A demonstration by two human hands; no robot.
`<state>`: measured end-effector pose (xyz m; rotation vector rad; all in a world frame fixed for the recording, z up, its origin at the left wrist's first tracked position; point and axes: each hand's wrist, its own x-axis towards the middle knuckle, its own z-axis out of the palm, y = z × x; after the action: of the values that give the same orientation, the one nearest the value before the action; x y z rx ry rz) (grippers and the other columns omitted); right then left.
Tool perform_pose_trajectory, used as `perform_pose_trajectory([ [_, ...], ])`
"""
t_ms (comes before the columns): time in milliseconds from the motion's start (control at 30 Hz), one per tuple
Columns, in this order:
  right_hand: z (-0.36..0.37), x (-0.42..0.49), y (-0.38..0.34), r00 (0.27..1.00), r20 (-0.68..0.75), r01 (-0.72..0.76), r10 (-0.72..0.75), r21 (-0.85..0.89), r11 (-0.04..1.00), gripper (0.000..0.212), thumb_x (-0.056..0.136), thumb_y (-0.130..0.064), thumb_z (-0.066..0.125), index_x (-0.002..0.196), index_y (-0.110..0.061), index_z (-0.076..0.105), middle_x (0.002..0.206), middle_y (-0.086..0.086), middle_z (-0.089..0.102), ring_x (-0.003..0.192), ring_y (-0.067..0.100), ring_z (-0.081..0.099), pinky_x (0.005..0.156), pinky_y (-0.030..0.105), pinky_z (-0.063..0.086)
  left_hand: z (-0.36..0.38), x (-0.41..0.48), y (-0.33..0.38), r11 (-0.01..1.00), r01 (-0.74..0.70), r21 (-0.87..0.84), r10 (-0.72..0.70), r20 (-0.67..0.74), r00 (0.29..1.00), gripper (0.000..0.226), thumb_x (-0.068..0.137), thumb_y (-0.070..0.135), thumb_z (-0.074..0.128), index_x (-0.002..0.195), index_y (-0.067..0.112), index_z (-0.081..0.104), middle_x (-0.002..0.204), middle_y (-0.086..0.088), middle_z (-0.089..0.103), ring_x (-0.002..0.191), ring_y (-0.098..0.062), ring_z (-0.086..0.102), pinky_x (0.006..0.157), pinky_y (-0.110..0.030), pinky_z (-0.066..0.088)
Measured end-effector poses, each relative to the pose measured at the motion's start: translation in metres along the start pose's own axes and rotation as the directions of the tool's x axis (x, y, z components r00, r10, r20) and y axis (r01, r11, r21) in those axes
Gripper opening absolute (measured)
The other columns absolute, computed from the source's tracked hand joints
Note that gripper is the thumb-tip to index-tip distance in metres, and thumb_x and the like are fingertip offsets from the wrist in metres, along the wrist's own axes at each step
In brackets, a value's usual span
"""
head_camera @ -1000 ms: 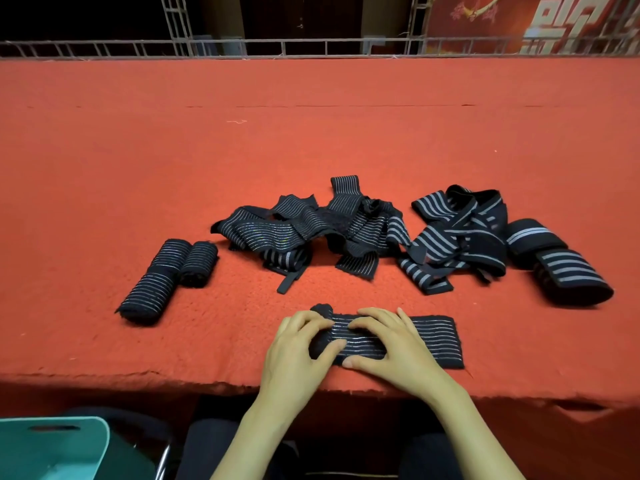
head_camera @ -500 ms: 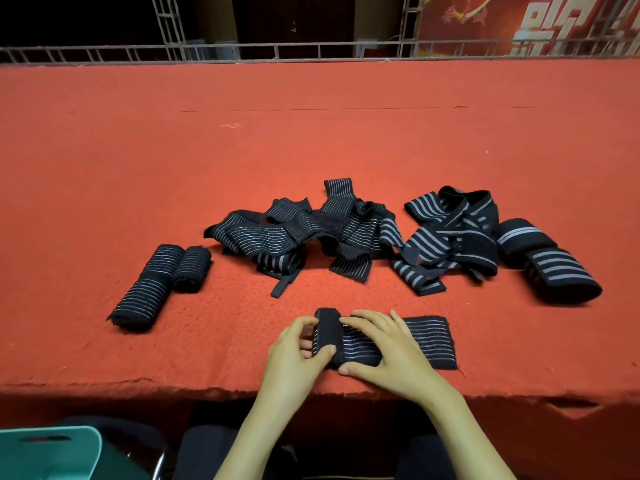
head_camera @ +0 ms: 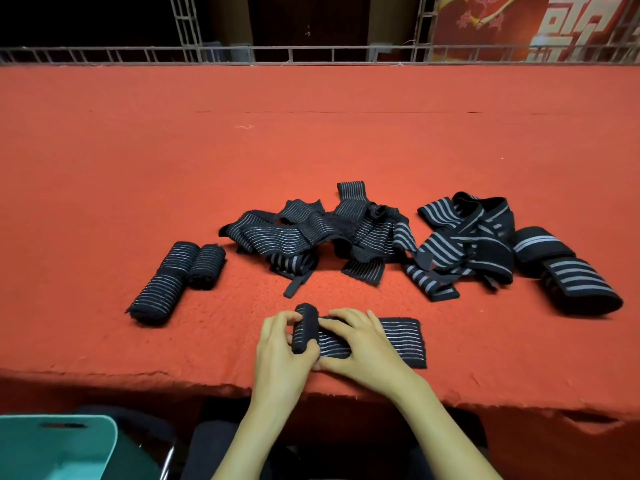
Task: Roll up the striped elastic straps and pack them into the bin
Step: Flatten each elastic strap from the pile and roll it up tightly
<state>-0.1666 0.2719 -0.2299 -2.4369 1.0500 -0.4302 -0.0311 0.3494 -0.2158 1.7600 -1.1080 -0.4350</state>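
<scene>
Fingers [head_camera: 280, 318] of left hand [head_camera: 277, 355] curled round the rolled end [head_camera: 304, 327] of a thin-striped elastic strap [head_camera: 398, 341], thumb tucked against the coil's near side: a firm grip, nothing loose. Right hand [head_camera: 363, 348] spread over the unrolled length just beside the coil, fingertips [head_camera: 346, 318] touching it, pressing the band flat on the red felt table cover [head_camera: 311, 150] near the front edge. Roughly half of the strap not yet wound.

Probably soft, light and springy, with a slightly grippy knit; no risk of breakage, but apt to uncoil once released. Best taken across the full width of the coil, thumb on one side and fingers on the other, with the flat tail drawn taut so the turns stack evenly.

Elsewhere: finished rolls [head_camera: 173, 275] lying together to the left; a tangled heap of thin-striped straps [head_camera: 311, 233] behind the hands; a heap of wide-striped straps [head_camera: 464, 244] to the right, touching two wide-striped rolls [head_camera: 571, 275]. Teal bin [head_camera: 52, 445] below the table edge at lower left, contents not visible.

No brand, tag or label legible on any strap. Large white characters on a red banner [head_camera: 554, 26] beyond the metal railing [head_camera: 311, 53], cut off by the frame and not readable.
</scene>
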Motion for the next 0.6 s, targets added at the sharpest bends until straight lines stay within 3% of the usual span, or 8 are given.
perform_pose_trajectory([
  [200, 0.01, 0.016, -0.016, 0.997, 0.061, 0.059, -0.057, -0.032, 0.998, 0.087, 0.062, -0.079, 0.031, 0.137, -0.037, 0.046, 0.143, -0.014, 0.037, 0.139, 0.006, 0.02, 0.118, 0.046, -0.002, -0.016, 0.0, -0.008, 0.983, -0.103, 0.155, 0.112, -0.048, 0.993, 0.033, 0.071, 0.004, 0.069, 0.099, 0.019, 0.059, 0.096, 0.01, 0.054, 0.075, -0.008, 0.052, 0.073, -0.023, 0.041],
  [300, 0.007, 0.013, -0.007, 0.996, 0.06, 0.064, -0.061, -0.041, 0.997, 0.085, 0.065, -0.079, 0.031, 0.137, -0.036, 0.045, 0.145, -0.016, 0.035, 0.14, 0.005, 0.019, 0.118, 0.044, -0.002, -0.007, 0.002, -0.007, 0.959, -0.179, 0.221, 0.188, -0.023, 0.982, 0.033, 0.069, 0.004, 0.072, 0.099, 0.016, 0.062, 0.1, 0.011, 0.054, 0.087, -0.013, 0.053, 0.079, -0.025, 0.042],
  [367, 0.003, 0.008, 0.002, 0.998, 0.049, 0.041, -0.039, -0.049, 0.998, 0.087, 0.064, -0.08, 0.03, 0.138, -0.036, 0.045, 0.146, -0.018, 0.034, 0.14, 0.003, 0.019, 0.118, 0.042, -0.003, 0.001, 0.003, -0.008, 0.948, -0.227, 0.224, 0.228, 0.022, 0.974, 0.032, 0.067, 0.007, 0.076, 0.096, 0.016, 0.065, 0.102, 0.013, 0.054, 0.094, -0.011, 0.052, 0.086, -0.019, 0.039],
  [467, -0.007, -0.003, 0.015, 1.0, 0.026, 0.003, -0.002, -0.028, 1.0, 0.087, 0.062, -0.082, 0.036, 0.137, -0.04, 0.045, 0.145, -0.02, 0.035, 0.139, 0.0, 0.021, 0.119, 0.041, -0.002, 0.009, 0.001, -0.007, 0.939, -0.283, 0.196, 0.271, 0.09, 0.959, 0.028, 0.068, 0.019, 0.077, 0.094, 0.019, 0.069, 0.105, 0.018, 0.054, 0.097, -0.006, 0.047, 0.09, -0.003, 0.027],
  [533, -0.012, -0.01, 0.025, 1.0, 0.001, -0.016, 0.016, -0.01, 1.0, 0.091, 0.057, -0.088, 0.044, 0.135, -0.041, 0.047, 0.143, -0.02, 0.036, 0.137, -0.002, 0.023, 0.119, 0.04, -0.001, 0.013, -0.003, -0.004, 0.936, -0.306, 0.172, 0.293, 0.101, 0.951, 0.023, 0.073, 0.035, 0.068, 0.092, 0.022, 0.069, 0.104, 0.021, 0.055, 0.097, -0.003, 0.046, 0.091, -0.001, 0.026],
  [600, -0.015, -0.016, 0.033, 0.999, -0.029, -0.031, 0.031, -0.01, 0.999, 0.091, 0.056, -0.091, 0.039, 0.133, -0.042, 0.048, 0.141, -0.022, 0.036, 0.135, -0.006, 0.023, 0.118, 0.034, -0.003, 0.015, -0.006, 0.0, 0.936, -0.319, 0.15, 0.307, 0.1, 0.947, 0.025, 0.081, 0.042, 0.056, 0.094, 0.024, 0.068, 0.101, 0.023, 0.057, 0.094, 0.0, 0.048, 0.088, -0.001, 0.028],
])
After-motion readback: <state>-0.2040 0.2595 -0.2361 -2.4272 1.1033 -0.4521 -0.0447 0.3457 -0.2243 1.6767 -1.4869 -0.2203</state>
